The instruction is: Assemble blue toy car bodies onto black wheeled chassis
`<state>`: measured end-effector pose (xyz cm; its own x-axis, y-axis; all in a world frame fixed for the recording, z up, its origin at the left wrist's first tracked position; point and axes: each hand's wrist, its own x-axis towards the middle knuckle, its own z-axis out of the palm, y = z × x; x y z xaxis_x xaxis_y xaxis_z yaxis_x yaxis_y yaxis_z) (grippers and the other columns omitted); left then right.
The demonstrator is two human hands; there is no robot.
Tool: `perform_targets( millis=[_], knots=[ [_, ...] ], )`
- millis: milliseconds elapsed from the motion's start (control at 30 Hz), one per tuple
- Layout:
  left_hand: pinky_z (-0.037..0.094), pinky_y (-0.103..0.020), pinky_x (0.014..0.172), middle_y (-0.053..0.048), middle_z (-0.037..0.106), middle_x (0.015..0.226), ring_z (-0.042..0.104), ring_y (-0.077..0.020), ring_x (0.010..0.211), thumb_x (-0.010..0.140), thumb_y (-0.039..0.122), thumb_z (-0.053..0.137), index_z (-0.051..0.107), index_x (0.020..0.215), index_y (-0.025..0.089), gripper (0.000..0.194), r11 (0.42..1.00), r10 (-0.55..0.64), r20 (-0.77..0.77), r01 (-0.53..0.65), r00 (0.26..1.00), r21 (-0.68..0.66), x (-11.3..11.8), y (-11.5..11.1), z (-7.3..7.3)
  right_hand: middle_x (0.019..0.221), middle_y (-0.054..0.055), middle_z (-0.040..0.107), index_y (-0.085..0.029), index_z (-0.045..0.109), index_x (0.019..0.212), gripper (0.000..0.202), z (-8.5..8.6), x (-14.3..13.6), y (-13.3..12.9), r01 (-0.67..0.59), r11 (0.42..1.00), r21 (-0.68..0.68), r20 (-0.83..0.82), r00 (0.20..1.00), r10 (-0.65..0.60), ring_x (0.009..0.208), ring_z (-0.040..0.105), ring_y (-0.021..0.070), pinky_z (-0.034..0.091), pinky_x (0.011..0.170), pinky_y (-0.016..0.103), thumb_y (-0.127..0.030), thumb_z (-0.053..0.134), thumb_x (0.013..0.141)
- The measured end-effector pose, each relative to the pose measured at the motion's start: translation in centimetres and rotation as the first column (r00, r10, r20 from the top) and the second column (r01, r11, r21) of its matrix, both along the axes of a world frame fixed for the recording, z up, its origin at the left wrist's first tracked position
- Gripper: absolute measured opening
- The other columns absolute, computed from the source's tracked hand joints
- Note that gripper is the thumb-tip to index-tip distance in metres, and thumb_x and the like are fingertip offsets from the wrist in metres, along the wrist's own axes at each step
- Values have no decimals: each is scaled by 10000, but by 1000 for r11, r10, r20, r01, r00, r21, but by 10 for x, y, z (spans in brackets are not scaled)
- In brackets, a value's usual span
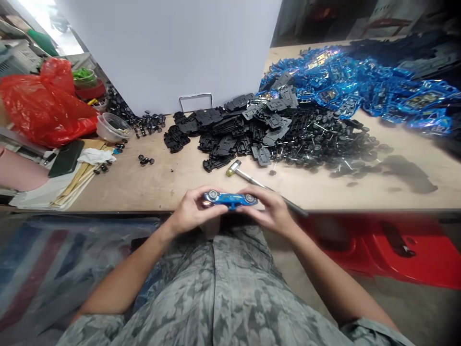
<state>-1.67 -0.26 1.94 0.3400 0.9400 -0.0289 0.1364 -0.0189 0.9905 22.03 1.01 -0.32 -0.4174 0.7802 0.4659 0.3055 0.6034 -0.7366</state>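
A blue toy car (231,199) is held on its side at the table's front edge, its two visible wheels toward the table. My left hand (192,209) grips one end between thumb and fingers. The other end is pinched in my right hand (270,209). Just beyond the car lies a hammer (252,180) with a yellowish head, its dark handle running out past my right hand. Black plastic car bases (223,127) are heaped behind it, beside a pile of wheels on metal axles (317,139).
Shiny blue car bodies (334,81) cover the back right of the wooden table (180,178). A white panel (173,48) stands behind. At left are a red bag (46,105), a clear tub (112,127) and a dark phone (66,158). A red stool (425,250) is below right.
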Motion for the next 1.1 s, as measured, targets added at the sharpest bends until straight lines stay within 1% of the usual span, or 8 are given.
perform_targets(
  millis=[267,467,567,700,800,933,1000,1100],
  knots=[
    [570,-280,764,-47,732,935,683,-189,850,762,384,859,739,1035,180,361,995,91,39,-92,995,32,3,-2,-1,914,66,776,-201,741,997,246,6,-3,-3,80,995,-67,-57,995,-83,821,740,213,616,760,317,-424,752,894],
    [570,-338,897,-78,734,994,688,-225,971,775,312,853,767,1033,197,296,986,-1,41,-6,999,167,-5,-3,12,1030,96,783,-218,735,1169,263,18,-7,-6,-30,997,70,-98,995,37,962,749,244,618,890,389,-317,717,926],
    [570,-344,922,-84,738,1070,690,-227,1002,755,330,872,749,1074,202,365,993,70,102,-79,992,89,0,-4,13,1012,96,775,-221,718,1199,264,16,-10,-7,25,983,183,-65,998,-13,936,746,247,632,859,407,-282,683,944],
    [557,-380,1005,-103,702,1285,690,-243,1123,749,478,861,658,1228,216,582,961,266,414,-209,870,-179,19,-4,-2,1077,85,752,-282,630,1334,440,-5,-23,-8,171,867,469,-38,984,-173,1009,727,253,586,1004,518,-136,660,920],
    [547,-406,1034,-102,740,1206,701,-247,1125,830,488,784,668,1165,192,461,939,336,468,-250,818,-238,25,0,-14,1112,81,729,-318,590,1388,515,-18,-33,-7,146,783,604,6,982,-188,1057,705,261,483,1124,594,-175,710,908],
    [508,-402,1102,-101,732,1252,677,-253,1198,876,396,753,683,1201,188,392,956,276,285,-293,918,17,12,4,-22,1306,155,632,-278,481,1502,677,-9,-33,-1,166,878,449,-22,984,-174,1221,630,321,535,1069,559,-421,754,899],
    [480,-405,1142,-112,693,1331,641,-263,1268,895,359,738,672,1266,196,410,963,192,143,-215,971,166,3,4,-24,1295,156,642,-257,458,1519,666,0,-30,4,172,922,348,-56,985,-163,1201,639,301,571,1023,500,-385,729,925],
    [449,-416,1178,-114,661,1372,611,-259,1311,929,290,699,655,1318,219,397,942,119,2,-114,993,316,-3,3,-29,1191,125,686,-240,560,1427,481,7,-25,12,98,952,290,-40,995,-90,1101,677,252,596,967,428,-298,679,964]
  ],
)
